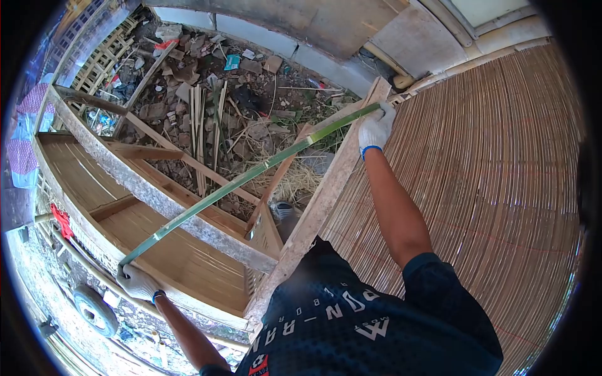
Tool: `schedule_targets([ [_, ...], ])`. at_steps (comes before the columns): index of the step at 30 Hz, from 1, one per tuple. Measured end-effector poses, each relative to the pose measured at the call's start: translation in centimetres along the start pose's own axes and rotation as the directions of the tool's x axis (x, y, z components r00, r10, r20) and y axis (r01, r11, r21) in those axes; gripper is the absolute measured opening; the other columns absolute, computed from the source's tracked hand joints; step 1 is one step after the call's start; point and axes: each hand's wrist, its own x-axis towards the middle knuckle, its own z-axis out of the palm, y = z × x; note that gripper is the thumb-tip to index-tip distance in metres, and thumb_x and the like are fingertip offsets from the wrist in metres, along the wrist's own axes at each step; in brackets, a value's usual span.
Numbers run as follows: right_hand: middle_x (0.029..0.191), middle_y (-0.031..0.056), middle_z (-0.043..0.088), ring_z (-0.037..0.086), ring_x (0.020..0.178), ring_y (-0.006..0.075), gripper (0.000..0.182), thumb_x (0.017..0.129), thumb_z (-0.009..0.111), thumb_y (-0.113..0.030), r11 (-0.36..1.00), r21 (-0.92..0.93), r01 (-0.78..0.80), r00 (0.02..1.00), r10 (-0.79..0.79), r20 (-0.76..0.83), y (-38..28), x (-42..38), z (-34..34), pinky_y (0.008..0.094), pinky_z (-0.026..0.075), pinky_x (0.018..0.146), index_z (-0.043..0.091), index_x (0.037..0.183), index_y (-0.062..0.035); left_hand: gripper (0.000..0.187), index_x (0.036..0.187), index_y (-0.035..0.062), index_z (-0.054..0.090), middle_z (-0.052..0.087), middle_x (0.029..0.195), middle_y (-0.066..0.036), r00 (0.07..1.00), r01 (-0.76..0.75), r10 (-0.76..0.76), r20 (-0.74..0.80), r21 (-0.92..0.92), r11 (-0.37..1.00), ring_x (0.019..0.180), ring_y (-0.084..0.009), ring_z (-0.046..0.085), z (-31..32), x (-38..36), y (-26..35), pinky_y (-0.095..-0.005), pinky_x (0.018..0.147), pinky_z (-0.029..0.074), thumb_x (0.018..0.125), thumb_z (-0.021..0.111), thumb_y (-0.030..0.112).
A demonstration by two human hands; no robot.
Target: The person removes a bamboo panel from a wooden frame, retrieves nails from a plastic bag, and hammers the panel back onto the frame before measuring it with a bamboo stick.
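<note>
A long green bamboo strip (263,165) slants across a wooden frame (160,182), from lower left to upper right. My left hand (138,282), in a white glove, is closed at the strip's lower end, by the outer rail of the frame. The upper end is in my right hand (376,130), also white-gloved, fingers wrapped round it just over a wide wooden beam (335,172). Below the strip, woven bamboo panels (169,244) are set between the frame's rails.
A wall or mat of thin bamboo slats (476,188) fills the right side. Rubble and loose sticks (199,125) cover the ground inside the frame. Wooden braces (194,166) cross the opening. At lower left lies a tyre (95,311), and a red cloth (61,220) hangs by the rail.
</note>
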Motion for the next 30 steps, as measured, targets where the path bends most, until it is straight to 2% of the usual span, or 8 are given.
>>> schedule_targets([
  [10, 0.116, 0.0225, 0.063, 0.062, 0.107, 0.0389, 0.024, 0.105, 0.043, -0.013, 0.998, 0.004, -0.056, 0.998, 0.056, 0.020, -1.8, -0.5, -0.7, 0.0441, 0.046, 0.097, 0.057, 0.120, -0.0014, 0.034, 0.111, 0.0002, 0.073, 0.072, 0.110, -0.014, 0.999, -0.034, 0.033, -0.025, -0.053, 0.998, 0.093, -0.0290, 0.067, 0.1, -0.2, -0.1, -0.0415, 0.084, 0.053, 0.100, 0.048, 0.020],
  [15, 0.117, 0.0244, 0.063, 0.061, 0.110, 0.0401, 0.027, 0.104, 0.043, -0.014, 0.998, 0.009, -0.062, 0.997, 0.061, 0.036, -2.3, -0.4, -1.0, 0.0445, 0.046, 0.098, 0.057, 0.122, -0.0010, 0.035, 0.112, -0.0041, 0.073, 0.072, 0.113, -0.021, 0.998, -0.041, 0.035, -0.060, -0.092, 0.995, 0.100, -0.0347, 0.068, 0.5, -0.4, -0.4, -0.0434, 0.091, 0.053, 0.097, 0.048, 0.014],
  [16, 0.117, 0.0245, 0.063, 0.061, 0.110, 0.0403, 0.027, 0.104, 0.043, -0.014, 0.997, 0.028, -0.068, 0.997, 0.066, 0.045, -2.4, -0.5, -1.1, 0.0446, 0.046, 0.099, 0.057, 0.122, -0.0009, 0.033, 0.113, -0.0038, 0.073, 0.073, 0.112, -0.020, 0.997, -0.064, 0.059, -0.056, -0.086, 0.994, 0.099, -0.0329, 0.068, 0.6, -0.3, -0.5, -0.0426, 0.091, 0.053, 0.098, 0.049, 0.013],
  [20, 0.113, 0.0226, 0.064, 0.062, 0.107, 0.0353, 0.025, 0.097, 0.050, -0.010, 0.996, 0.083, -0.010, 1.000, 0.008, 0.026, 2.0, 1.4, 0.4, 0.0445, 0.048, 0.099, 0.059, 0.115, 0.0053, 0.023, 0.111, -0.0029, 0.071, 0.073, 0.101, -0.012, 0.994, -0.109, 0.111, -0.017, -0.392, 0.914, 0.091, -0.0218, 0.065, 1.9, -0.2, -2.8, -0.0362, 0.085, 0.053, 0.097, 0.053, 0.004],
  [21, 0.114, 0.0235, 0.065, 0.063, 0.107, 0.0363, 0.026, 0.096, 0.051, -0.010, 0.999, 0.045, -0.002, 1.000, 0.001, 0.028, 3.0, 1.9, 1.0, 0.0454, 0.049, 0.098, 0.059, 0.115, 0.0052, 0.024, 0.110, -0.0035, 0.071, 0.073, 0.099, -0.012, 0.976, -0.219, 0.206, -0.077, -0.378, 0.899, 0.092, -0.0220, 0.066, 1.6, -0.7, -2.1, -0.0358, 0.085, 0.053, 0.098, 0.053, 0.005],
  [24, 0.116, 0.0264, 0.066, 0.066, 0.104, 0.0395, 0.028, 0.095, 0.054, -0.011, 0.997, -0.050, -0.064, 0.997, 0.066, 0.049, 4.0, 2.4, 1.1, 0.0482, 0.053, 0.094, 0.059, 0.118, 0.0049, 0.028, 0.110, -0.0062, 0.073, 0.076, 0.105, -0.016, 0.980, -0.178, 0.151, -0.126, -0.240, 0.954, 0.096, -0.0247, 0.070, 0.4, -1.3, -0.2, -0.0356, 0.090, 0.053, 0.096, 0.051, 0.004],
  [26, 0.119, 0.0274, 0.066, 0.067, 0.105, 0.0408, 0.030, 0.098, 0.050, -0.013, 0.989, 0.054, -0.136, 0.991, 0.135, 0.022, 3.0, 1.7, 1.7, 0.0492, 0.053, 0.094, 0.058, 0.121, 0.0033, 0.031, 0.113, -0.0063, 0.073, 0.076, 0.108, -0.019, 0.990, -0.096, 0.058, -0.132, -0.310, 0.946, 0.100, -0.0263, 0.072, 0.8, -0.9, -0.5, -0.0351, 0.094, 0.053, 0.096, 0.049, 0.004],
  [30, 0.121, 0.0280, 0.065, 0.067, 0.107, 0.0412, 0.032, 0.101, 0.045, -0.016, 0.958, 0.067, -0.279, 0.958, 0.272, 0.091, 0.6, 1.4, 0.5, 0.0496, 0.054, 0.094, 0.057, 0.125, 0.0011, 0.033, 0.116, -0.0057, 0.073, 0.076, 0.109, -0.020, 0.994, -0.079, 0.039, -0.106, -0.401, 0.913, 0.102, -0.0271, 0.072, 0.8, -0.4, -1.8, -0.0351, 0.096, 0.052, 0.096, 0.049, 0.006],
])
